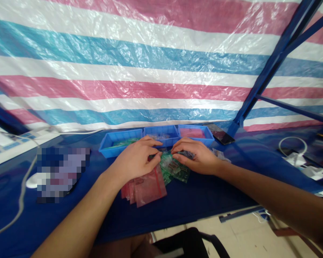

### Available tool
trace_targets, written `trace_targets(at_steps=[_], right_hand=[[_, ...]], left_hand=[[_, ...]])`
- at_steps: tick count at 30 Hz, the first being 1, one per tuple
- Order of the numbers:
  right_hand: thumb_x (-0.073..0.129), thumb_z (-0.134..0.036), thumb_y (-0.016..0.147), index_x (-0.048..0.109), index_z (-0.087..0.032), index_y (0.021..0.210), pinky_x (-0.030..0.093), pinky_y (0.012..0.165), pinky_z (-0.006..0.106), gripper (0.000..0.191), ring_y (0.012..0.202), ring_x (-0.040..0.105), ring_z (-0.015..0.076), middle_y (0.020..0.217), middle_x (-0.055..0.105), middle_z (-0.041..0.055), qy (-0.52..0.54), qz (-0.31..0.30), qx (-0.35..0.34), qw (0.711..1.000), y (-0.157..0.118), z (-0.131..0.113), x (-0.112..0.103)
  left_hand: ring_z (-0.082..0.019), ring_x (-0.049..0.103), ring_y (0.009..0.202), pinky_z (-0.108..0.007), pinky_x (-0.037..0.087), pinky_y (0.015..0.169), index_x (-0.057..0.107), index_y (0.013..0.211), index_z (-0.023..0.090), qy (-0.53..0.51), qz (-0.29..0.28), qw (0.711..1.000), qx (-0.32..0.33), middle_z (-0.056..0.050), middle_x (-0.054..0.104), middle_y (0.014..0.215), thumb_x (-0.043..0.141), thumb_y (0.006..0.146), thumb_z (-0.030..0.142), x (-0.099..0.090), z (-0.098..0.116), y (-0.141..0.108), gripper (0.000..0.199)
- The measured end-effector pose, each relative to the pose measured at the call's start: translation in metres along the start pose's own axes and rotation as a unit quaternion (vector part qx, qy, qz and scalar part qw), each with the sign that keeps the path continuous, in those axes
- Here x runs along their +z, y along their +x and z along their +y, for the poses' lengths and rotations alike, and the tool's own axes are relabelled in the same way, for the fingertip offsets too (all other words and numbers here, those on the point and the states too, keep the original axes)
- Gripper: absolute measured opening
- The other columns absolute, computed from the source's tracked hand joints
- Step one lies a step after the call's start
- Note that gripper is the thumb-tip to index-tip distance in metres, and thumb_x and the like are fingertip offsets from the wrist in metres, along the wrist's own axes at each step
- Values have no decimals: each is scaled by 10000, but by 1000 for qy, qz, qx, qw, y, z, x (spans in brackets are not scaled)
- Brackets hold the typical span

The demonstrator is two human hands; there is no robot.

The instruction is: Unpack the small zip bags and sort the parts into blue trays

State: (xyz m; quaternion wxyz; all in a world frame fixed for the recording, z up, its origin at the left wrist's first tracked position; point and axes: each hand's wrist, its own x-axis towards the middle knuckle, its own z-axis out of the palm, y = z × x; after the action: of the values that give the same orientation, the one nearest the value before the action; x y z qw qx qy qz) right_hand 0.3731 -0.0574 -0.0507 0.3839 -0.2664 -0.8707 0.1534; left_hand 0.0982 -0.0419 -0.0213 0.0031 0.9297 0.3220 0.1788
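My left hand [140, 156] is over the pink zip bags [150, 186], its thumb and fingers closed together. Whatever lies between those fingertips is too small or hidden to make out. Facing it, my right hand [196, 154] curls its thumb and fingers around a small clear plastic bag [187, 154], partly covered by the hand. Between and below both hands lie green transparent bags [174, 168] in a loose pile. The pink bags are fanned out flat on the blue table, with a red strip along the top one.
Three blue bins stand behind my hands: the left bin [104, 152] with green bags, the middle bin [161, 129] with clear ones, the right bin [210, 135] with pink ones. A dark tablet-like slab [222, 135] lies right. A white cable [23, 193] runs left.
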Motion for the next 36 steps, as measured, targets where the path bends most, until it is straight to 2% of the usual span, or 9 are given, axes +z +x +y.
trace_targets(at_steps=[7,11,16,18,21,24,27,31,36], right_hand=[[660,-304,1067,756,-232,1119,562,994,431,131,1045,719,257,1108,788,97,-7,2,7,1000,-1,0,1],[670,-292,1060,754,-226,1112,568,987,425,118,1040,725,256,1098,789,96,-9,7,8,1000,0,0,0],[657,-292,1068,752,-235,1143,581,978,417,134,1039,743,247,1114,794,84,12,33,28,999,-2,3,1],[679,-300,1054,745,-239,1185,595,972,408,159,1056,754,244,1167,795,84,36,58,52,996,-3,5,3],[734,-323,1019,714,-244,1249,618,969,393,244,1100,772,242,1235,793,89,121,93,99,983,-4,9,9],[792,-337,977,689,-246,1265,629,984,383,318,1118,784,234,1207,801,82,226,95,127,961,-4,12,15],[847,-344,927,700,-243,1209,642,957,363,333,1031,797,209,1110,805,57,285,87,151,942,-3,13,17],[892,-348,877,730,-237,1127,650,896,333,318,918,792,181,1013,808,34,291,98,179,935,-3,12,17],[929,-368,836,751,-244,1071,658,857,334,319,881,803,191,964,823,25,292,121,181,931,-3,9,18]], left_hand=[[-329,755,1243,-523,577,1126,883,983,235,4,-30,1000,-6,-98,807,1348,567,1073,325,0,2,0,340],[-299,754,1219,-482,577,1123,858,1145,221,1,-36,999,7,-79,829,1277,529,1093,287,1,2,1,339],[-301,742,1228,-463,571,1113,790,1275,202,-40,70,996,-28,-95,796,1309,568,1081,306,2,2,2,313],[-276,770,1142,-421,604,1039,781,1246,212,-95,114,987,-54,-86,796,1271,636,1051,322,3,5,4,267],[-237,804,968,-366,636,910,771,1151,219,-196,142,966,-91,-63,814,1145,724,1004,340,6,13,7,196],[-250,823,977,-365,646,898,755,1083,217,-286,133,943,-110,-60,834,1080,759,982,353,12,20,10,169],[-262,834,996,-369,651,887,713,1044,217,-343,125,924,-116,-58,837,1056,789,954,347,17,25,11,175],[-267,842,960,-380,655,848,622,1051,233,-371,126,912,-122,-45,841,1022,800,923,301,17,26,10,230],[-248,830,902,-383,643,847,591,1097,241,-340,113,926,-122,-27,842,1001,800,873,217,14,25,9,308]])
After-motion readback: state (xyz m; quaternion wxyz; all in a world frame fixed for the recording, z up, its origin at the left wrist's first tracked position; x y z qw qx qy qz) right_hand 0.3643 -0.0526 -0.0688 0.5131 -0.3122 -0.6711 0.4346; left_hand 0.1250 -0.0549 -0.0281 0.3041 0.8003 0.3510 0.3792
